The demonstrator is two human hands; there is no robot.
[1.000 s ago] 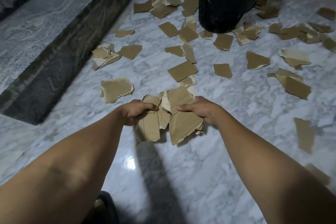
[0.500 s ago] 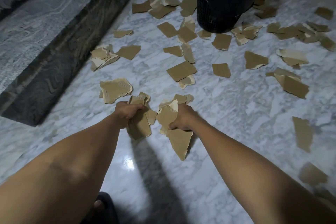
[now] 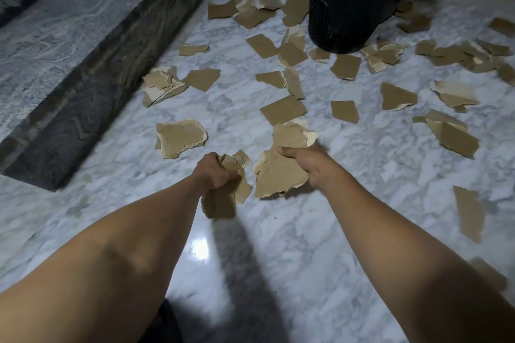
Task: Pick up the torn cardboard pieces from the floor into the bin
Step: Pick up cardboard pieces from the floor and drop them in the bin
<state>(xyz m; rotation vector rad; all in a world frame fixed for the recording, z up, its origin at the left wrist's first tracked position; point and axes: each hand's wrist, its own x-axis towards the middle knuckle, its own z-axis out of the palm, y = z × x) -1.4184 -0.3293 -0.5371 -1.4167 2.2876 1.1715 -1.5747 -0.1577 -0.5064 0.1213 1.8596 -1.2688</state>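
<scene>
Well short of the black mesh bin (image 3: 342, 8), on its near side, two bare arms reach out over the white marble floor (image 3: 362, 203). The left hand (image 3: 213, 172) is balled into a fist round a bunch of torn cardboard pieces (image 3: 220, 203), whose lower ends hang out beneath the fist. The right hand (image 3: 305, 160), just beside it and a little nearer the bin, has its fingers and thumb curled round a second bunch (image 3: 281, 172). The largest piece there is a broad brown sheet spreading out under the thumb. Whether either bunch touches the floor cannot be told.

The bin is lined with a black bag and stands on the floor at the far end. Loose scraps lie thick around its base, some touching it. Between the bin and the hands lie a rectangular piece (image 3: 282, 109) and a smaller squarish piece (image 3: 344, 110), both flat and apart from each other. Left of the bin's line and nearer the hands, a ragged piece with its paper skin peeled (image 3: 181, 138) lies alone. Farther toward the bin from it sits a small heap of pale-edged pieces (image 3: 161, 83). That heap lies near a dark stone step (image 3: 97, 50) running along the left. Right of the bin more scraps are strewn, and a long narrow strip (image 3: 469, 213) lies well apart from it, level with the forearms.
</scene>
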